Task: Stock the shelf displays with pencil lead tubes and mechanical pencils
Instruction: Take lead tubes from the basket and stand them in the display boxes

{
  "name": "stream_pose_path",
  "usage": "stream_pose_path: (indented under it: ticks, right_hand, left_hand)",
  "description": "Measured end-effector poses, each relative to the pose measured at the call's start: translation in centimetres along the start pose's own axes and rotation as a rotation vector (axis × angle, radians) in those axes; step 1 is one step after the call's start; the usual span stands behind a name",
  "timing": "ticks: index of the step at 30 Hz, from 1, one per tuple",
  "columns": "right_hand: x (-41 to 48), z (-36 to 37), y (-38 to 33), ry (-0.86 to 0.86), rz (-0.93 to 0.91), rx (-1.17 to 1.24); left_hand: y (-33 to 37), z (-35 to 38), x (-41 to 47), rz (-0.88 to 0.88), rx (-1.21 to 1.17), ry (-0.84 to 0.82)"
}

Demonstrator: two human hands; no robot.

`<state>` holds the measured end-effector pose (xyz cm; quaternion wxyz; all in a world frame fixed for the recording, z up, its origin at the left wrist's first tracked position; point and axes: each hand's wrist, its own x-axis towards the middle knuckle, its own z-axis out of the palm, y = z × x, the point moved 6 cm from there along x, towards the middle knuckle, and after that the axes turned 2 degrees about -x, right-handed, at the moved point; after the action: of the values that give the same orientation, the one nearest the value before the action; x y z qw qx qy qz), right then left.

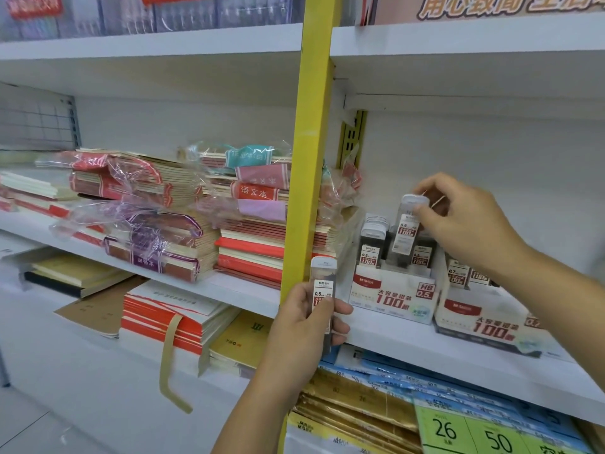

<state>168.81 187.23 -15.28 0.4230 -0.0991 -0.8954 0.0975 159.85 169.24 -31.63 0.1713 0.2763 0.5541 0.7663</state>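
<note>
The 0.5 box sits on the white shelf with boxed tubes standing upright in it. Just above the box, the right hand pinches a tube by its white cap, thumb and fingers clamped on the top. This tube leans slightly, its lower end down among the boxed tubes. Left of the box, in front of the yellow post, the left hand grips a second tube upright, fingers curled round it and thumb across its label (whether more lie behind it, I cannot tell). Touching the box's right side is a 0.7 box, also holding tubes. Beyond the post, further left of the box, lie stacked notebooks, some in torn plastic wrap. Below the box, green price tags hang at the lower shelf.
</note>
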Motion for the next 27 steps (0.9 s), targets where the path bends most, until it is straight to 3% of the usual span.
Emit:
stream_pose_path:
  ticks: [6,10,13,16,19,22,25,27]
  right_hand:
    - [-0.3,2.8,1.1,-0.229,0.051,-0.161]
    - [-0.2,2.9,1.1,-0.146,-0.042,-0.48]
    - [-0.5,2.6,0.6,-0.148,-0.056,-0.563]
    - [-2.4,2.0,-1.2,-0.129,-0.053,-0.28]
    - [-5.2,3.3,-3.0,-0.36,0.055,0.234]
    - [-6.1,3.7,-3.3,-0.429,0.037,0.315]
    - [-4.3,0.8,-1.4,-0.168,0.171,0.443]
    - [-2.9,-2.2,-0.2,0.054,0.154,0.406]
  left_hand:
    - [0.1,0.5,-0.2,0.013,-0.044,-0.013]
    - [0.1,0.7,-0.2,0.02,0.007,-0.025]
    - [0.2,0.9,-0.2,0.024,0.013,-0.039]
    - [0.4,1.5,-0.2,0.03,0.003,-0.061]
    - [0.4,2.7,-0.2,0.032,-0.005,-0.113]
    - [0.5,3.8,-0.2,0.068,0.033,-0.1]
    - [0.8,3.8,0.1,0.273,0.418,0.097]
    - [1.3,4.3,0.0,0.405,0.631,0.14]
